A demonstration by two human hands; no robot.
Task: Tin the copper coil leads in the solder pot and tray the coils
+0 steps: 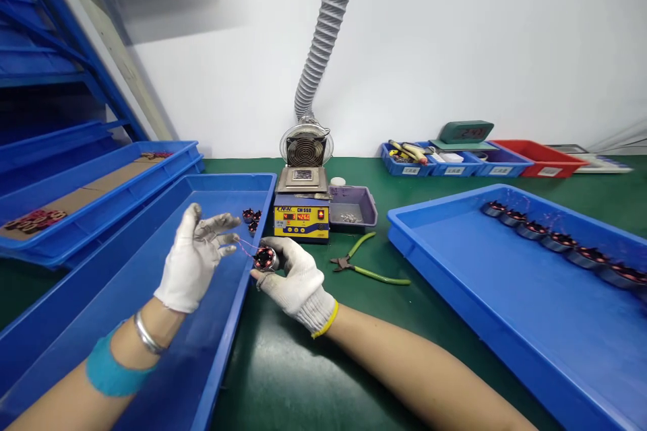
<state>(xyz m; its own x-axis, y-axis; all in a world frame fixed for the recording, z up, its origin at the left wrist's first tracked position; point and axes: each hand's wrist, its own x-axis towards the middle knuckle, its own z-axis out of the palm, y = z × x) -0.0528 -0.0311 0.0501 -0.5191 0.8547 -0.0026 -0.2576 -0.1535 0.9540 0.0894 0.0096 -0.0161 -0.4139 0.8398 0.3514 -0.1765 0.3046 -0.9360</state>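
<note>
My right hand (296,279), in a white glove with a yellow cuff edge, grips a small round motor stator (264,258) with dark top and copper windings. It holds the stator over the near edge of the left blue tray (227,323). Thin pinkish wires (245,244) run from the stator toward the fingertips of my left hand (195,259). That hand, also gloved in white, is raised over the tray with its fingers apart and thumb up. Whether its fingertips touch the wires I cannot tell. Behind, more stators (251,217) lie in the tray's far corner.
A soldering pot (302,219) with a lit display stands ahead, under a grey exhaust hose (328,27). Beside it sit a purple bin (371,205) and green-handled cutters (371,266). The right blue tray (455,269) carries a row of stators (556,241). Small bins (452,168) line the back.
</note>
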